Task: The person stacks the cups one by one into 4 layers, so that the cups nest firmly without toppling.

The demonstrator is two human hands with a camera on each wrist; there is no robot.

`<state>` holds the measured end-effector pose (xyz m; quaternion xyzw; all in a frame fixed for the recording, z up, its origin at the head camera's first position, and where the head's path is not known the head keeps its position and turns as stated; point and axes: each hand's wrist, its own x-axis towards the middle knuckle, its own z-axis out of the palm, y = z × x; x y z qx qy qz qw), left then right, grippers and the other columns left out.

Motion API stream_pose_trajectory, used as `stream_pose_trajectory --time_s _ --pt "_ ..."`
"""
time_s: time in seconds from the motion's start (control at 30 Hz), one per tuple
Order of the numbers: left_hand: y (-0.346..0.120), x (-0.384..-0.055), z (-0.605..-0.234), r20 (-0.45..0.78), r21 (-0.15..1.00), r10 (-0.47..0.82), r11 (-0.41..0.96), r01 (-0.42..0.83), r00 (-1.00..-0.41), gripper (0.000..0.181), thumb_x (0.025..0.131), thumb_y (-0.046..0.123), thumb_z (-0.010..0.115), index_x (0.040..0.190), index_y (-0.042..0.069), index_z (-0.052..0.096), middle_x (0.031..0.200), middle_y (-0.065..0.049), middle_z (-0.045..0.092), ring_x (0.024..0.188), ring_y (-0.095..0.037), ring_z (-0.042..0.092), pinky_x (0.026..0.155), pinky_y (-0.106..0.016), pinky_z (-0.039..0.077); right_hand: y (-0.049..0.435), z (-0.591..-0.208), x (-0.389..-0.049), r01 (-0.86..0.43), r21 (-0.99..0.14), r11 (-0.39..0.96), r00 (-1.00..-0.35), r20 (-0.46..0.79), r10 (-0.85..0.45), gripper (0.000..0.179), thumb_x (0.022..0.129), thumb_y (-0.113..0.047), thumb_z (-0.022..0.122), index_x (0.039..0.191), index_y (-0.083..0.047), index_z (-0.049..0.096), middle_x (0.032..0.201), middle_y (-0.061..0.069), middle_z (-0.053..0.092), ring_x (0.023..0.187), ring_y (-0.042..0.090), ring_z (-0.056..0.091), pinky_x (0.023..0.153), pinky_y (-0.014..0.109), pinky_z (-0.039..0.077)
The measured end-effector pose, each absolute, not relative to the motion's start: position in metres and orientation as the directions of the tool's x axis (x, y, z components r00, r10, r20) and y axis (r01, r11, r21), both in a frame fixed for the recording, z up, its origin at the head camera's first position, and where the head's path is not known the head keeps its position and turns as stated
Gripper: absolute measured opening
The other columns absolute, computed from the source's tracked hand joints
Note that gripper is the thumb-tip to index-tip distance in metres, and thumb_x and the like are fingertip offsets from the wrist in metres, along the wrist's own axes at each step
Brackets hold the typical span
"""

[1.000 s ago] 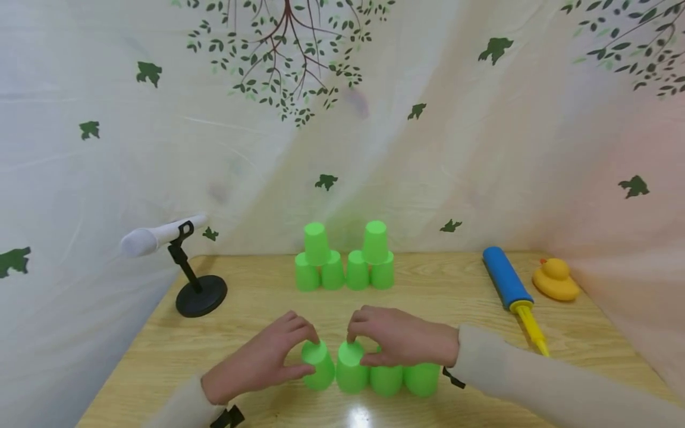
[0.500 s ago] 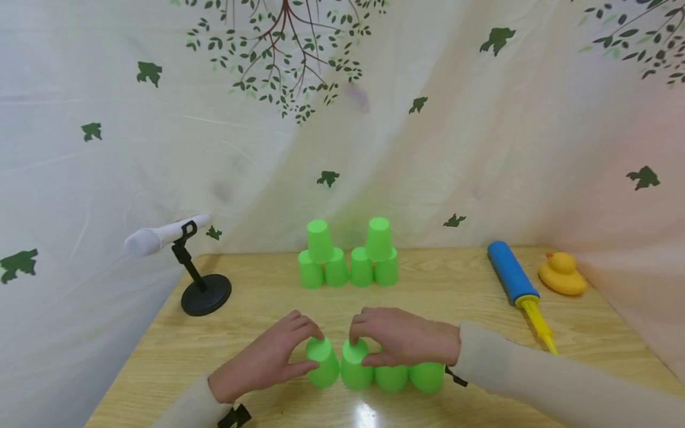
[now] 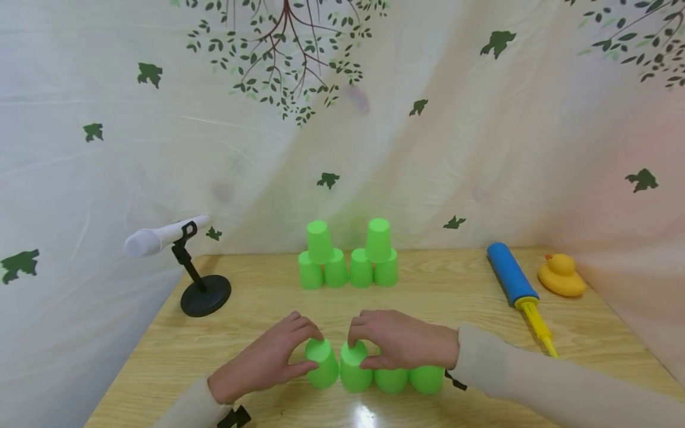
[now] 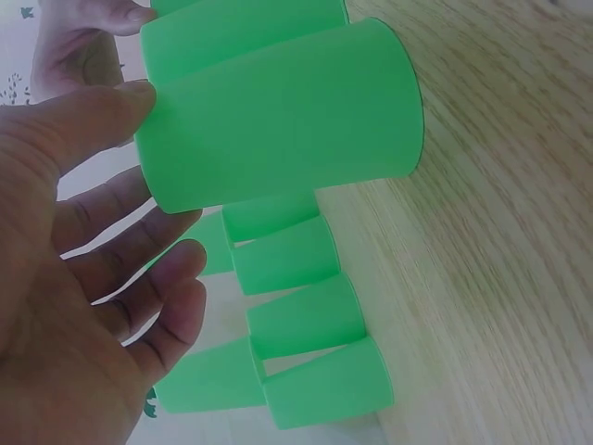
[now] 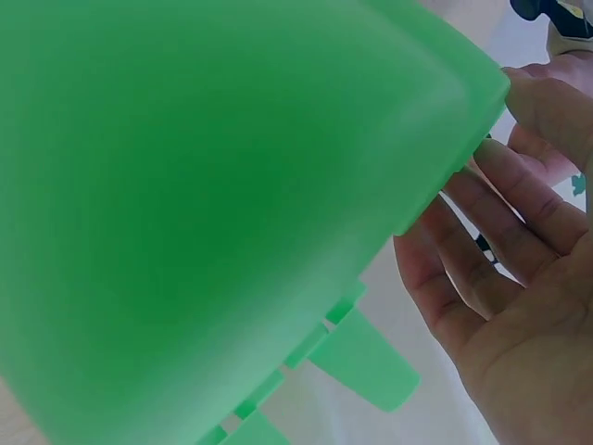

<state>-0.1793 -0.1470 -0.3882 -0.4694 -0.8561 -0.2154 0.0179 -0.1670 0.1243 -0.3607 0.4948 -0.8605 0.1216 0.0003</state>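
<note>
Green cups (image 3: 323, 368) stand unmoved, fingers (image 3: 302, 369) pinching two as before.

Head view: right hand (image 3: 400, 339) hides most of the top of the third front cup (image 3: 392, 381) from left — left sleeve (image 3: 191, 405) clipped by bottom edge. Right wrist view: nearest cup (image 5: 213, 185) runs off the left edge.

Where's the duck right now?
In the head view, the duck sits at the table's back right corner, just right of the pump and close to the cloth backdrop.
</note>
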Motion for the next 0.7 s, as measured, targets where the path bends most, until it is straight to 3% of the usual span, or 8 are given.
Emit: stream_pose_trajectory --time_s 0.47,0.7 --pt "-0.149 -0.184 -0.379 0.235 0.347 0.770 0.504 0.791 -0.593 0.032 0.083 0.030 0.074 0.110 0.017 0.062 0.108 0.011 0.055 0.102 -0.007 0.047 0.086 -0.029 0.046 0.134 -0.350 -0.169 -0.822 -0.246 0.513 -0.556 0.158 -0.816 0.027 0.082 -0.029 0.075 0.103 -0.016 0.064 0.101 -0.009 0.058 0.095 0.005 0.053 0.080 0.020 0.046" --pt "-0.151 -0.194 -0.369 0.278 0.326 0.747 0.519 0.790 -0.604 0.033 0.084 0.033 0.072 0.111 0.017 0.061 0.109 0.009 0.054 0.103 -0.008 0.047 0.085 -0.031 0.047 0.143 -0.340 -0.172 -0.826 -0.239 0.511 -0.560 0.243 -0.792 0.028 0.081 -0.027 0.075 0.103 -0.015 0.062 0.101 -0.007 0.057 0.093 0.008 0.055 0.078 0.023 0.047"
